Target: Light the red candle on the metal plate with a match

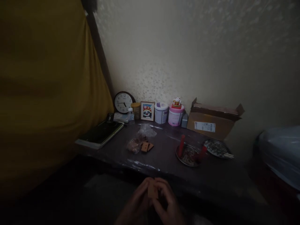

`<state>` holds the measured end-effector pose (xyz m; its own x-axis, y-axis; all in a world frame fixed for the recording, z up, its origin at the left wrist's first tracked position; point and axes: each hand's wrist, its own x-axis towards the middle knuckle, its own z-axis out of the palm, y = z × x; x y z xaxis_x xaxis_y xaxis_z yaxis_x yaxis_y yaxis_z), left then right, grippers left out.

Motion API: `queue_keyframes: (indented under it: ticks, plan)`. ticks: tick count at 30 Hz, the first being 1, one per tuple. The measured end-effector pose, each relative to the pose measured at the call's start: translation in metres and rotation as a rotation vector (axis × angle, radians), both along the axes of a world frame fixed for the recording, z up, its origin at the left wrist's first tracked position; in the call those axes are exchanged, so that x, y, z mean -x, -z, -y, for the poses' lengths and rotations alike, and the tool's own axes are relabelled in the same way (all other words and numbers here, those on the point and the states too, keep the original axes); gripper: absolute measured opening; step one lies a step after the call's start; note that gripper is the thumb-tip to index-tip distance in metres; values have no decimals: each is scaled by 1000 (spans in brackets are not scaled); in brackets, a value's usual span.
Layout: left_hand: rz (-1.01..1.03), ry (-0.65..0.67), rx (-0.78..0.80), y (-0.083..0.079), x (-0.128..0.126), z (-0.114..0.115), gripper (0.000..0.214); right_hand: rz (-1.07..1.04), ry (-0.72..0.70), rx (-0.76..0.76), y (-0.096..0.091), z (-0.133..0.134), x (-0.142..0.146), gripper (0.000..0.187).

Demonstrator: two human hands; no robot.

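Note:
Close to my body, below the table's front edge, my left hand [140, 194] and my right hand [167, 197] come together around a small flat tan piece [153, 191], like a card or thin wooden tag. The fingers of both hands are closed on its edges. Similar tan pieces with small dark marks [145, 146] lie on the table beyond my hands. They rest against a crumpled clear plastic bag [134, 144], which holds brownish contents I cannot make out. Dim light hides the details of the held piece.
On the dark plastic-covered table [161, 150], a round metal tray [188, 160] holds red cylinders. Behind it are a second tray [217, 148] and a cardboard box [206, 122]. A clock [123, 102], framed panda picture [147, 111] and tubs [161, 113] line the wall. A book [100, 134] lies left.

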<state>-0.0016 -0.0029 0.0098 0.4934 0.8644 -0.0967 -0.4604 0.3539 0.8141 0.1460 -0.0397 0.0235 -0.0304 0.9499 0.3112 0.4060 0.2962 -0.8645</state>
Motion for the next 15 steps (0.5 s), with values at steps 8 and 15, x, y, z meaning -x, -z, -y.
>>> queue_keyframes:
  ticks: [8, 15]
  plan:
    - [163, 70, 56, -17, -12, -5, 23, -111, 7, -42, 4, 2, 2, 35]
    - [160, 91, 89, -12, -28, -11, 28, -283, 57, 74, 8, 2, -6, 41]
